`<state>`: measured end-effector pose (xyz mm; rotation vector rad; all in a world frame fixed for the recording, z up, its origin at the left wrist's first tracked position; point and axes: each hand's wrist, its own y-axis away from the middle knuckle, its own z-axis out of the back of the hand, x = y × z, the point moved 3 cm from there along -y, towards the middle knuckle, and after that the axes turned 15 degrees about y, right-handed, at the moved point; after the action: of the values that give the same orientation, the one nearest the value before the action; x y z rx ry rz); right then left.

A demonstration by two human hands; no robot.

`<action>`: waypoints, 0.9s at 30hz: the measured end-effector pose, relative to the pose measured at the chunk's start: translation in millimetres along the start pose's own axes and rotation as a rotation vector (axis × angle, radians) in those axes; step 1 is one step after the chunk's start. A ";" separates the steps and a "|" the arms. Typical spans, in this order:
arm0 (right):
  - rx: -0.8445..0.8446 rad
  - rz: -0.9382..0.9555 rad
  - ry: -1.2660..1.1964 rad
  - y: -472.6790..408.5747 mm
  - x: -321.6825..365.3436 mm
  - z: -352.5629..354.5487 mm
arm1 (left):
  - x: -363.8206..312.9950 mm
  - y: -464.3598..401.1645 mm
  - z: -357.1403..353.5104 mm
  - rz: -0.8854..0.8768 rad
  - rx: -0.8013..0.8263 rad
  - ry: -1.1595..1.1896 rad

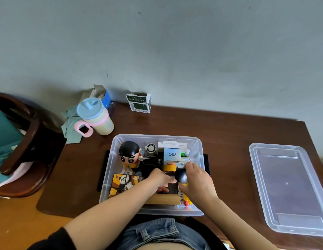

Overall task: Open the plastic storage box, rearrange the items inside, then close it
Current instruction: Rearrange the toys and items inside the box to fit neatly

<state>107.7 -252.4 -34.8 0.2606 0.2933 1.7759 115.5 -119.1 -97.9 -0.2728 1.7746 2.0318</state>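
Note:
The clear plastic storage box (110, 159) stands open on the brown table, its clear lid (287, 188) lying flat to the right. Inside are a cartoon boy figurine (130, 156), a panda-print box (124, 183), a small round fan (150, 148), a white box marked Q88 (172, 154), a yellow tape roll (169, 167) and a dark flat box (169, 189). My right hand (195, 183) grips a shiny black ball (181, 175) above the box's right side. My left hand (159, 179) reaches into the middle, fingers down on the dark flat box.
A blue-lidded cup with a pink handle (95, 118) stands at the back left beside a green cloth (71, 127). A green and white carton (139, 102) stands by the wall. A wooden chair (21, 141) is at the left. Black latches flank the box.

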 end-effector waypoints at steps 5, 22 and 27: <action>0.000 -0.006 -0.007 0.2 -0.1 1.7 | -1.3 -2.0 -15.0 0.105 -0.018 0.222; 0.184 0.148 0.322 -12.9 11.6 -18.2 | 7.0 4.8 -6.4 0.161 0.008 0.676; 0.181 0.158 0.337 -13.5 12.6 -20.6 | 6.2 3.4 -10.4 0.182 -0.038 0.743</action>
<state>110.5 -238.4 -58.6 0.1123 0.6929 1.9501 107.1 -128.5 -99.2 -1.0197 2.2368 2.2657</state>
